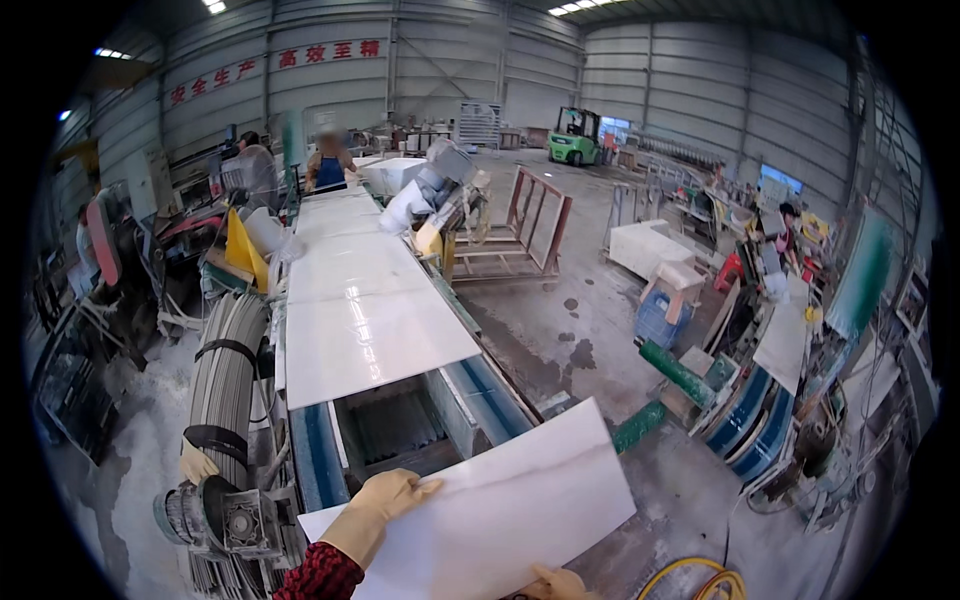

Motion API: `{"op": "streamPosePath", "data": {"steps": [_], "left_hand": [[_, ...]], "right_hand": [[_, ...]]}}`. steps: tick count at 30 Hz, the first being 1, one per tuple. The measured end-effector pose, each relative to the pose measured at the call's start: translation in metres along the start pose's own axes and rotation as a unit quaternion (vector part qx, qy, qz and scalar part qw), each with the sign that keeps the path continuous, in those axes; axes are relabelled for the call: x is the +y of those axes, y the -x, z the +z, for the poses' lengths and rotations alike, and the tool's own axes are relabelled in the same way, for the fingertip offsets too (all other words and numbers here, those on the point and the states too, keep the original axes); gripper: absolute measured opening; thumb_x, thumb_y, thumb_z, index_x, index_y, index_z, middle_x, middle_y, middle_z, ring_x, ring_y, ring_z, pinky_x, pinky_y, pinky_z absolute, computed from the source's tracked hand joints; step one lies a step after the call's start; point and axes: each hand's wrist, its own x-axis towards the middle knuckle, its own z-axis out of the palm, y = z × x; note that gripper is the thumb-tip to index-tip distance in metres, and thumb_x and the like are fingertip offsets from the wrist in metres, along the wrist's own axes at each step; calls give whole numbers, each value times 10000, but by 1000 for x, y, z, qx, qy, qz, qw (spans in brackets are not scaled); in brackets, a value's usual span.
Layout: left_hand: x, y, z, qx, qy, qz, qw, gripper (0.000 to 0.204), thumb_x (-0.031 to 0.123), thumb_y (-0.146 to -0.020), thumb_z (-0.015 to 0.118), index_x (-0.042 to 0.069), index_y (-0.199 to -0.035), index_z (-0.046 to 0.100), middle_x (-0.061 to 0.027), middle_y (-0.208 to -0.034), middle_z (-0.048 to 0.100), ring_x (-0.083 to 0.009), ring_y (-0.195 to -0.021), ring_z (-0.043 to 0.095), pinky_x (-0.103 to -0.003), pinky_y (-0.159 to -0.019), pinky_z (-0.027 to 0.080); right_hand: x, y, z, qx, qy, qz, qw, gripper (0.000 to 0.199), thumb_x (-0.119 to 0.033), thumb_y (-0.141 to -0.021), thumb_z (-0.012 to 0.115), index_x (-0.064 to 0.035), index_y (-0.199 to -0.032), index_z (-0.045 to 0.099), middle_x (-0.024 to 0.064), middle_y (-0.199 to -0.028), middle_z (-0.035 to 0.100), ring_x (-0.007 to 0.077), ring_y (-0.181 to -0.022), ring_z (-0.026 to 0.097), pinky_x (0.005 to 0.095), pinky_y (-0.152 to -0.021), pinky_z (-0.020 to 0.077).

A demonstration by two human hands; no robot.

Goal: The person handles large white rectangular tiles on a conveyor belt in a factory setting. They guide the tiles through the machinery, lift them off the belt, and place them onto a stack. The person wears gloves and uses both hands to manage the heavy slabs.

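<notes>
I hold a large white stone slab [510, 510] tilted in front of me, its far corner reaching out to the right over the floor. My left hand [390, 495], in a tan glove with a red patterned sleeve, grips the slab's left edge. My right hand [558, 583], also gloved, holds the slab's near edge at the bottom of the picture. Just beyond the slab lies the end of a long conveyor line [320, 455] with blue belts and an open gap in its frame. Several white slabs [370, 340] lie in a row on that line.
A person in a blue apron [329, 160] stands at the line's far end. A motor and ribbed hose bundle [225, 400] sit left of the line. A metal rack [535, 225], a green forklift [575, 137], a second belt line [760, 420] and another worker [785, 235] are to the right. The concrete floor is wet.
</notes>
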Motion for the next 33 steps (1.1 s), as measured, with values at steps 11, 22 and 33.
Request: {"op": "streamPosePath", "data": {"steps": [11,22,33], "left_hand": [[244,-61,14,77,-8,73,994,685,658,-1019,665,-12,-913,762,-248,-942,745,-437,-910,708,-482,-808,558],[485,-213,201,-6,161,106,981,736,699,-1055,570,9,-1045,824,-171,-862,761,-346,-813,698,-454,-819,539],[560,-285,335,-171,204,66,962,773,687,-1112,467,8,-1250,809,-174,-1111,829,-326,-1106,764,-430,-1003,537]], "right_hand": [[-128,47,-114,200,-140,-180,953,350,-180,-1043,731,33,-1319,704,126,-1190,781,238,-1080,766,395,-937,615],[-301,119,-397,443,-72,-269,852,458,-296,-959,817,35,-1263,732,123,-1138,783,210,-995,730,379,-873,590],[-348,108,-522,484,-199,-220,824,522,-342,-982,833,6,-1348,705,134,-1183,782,244,-1034,764,415,-893,623]]}}
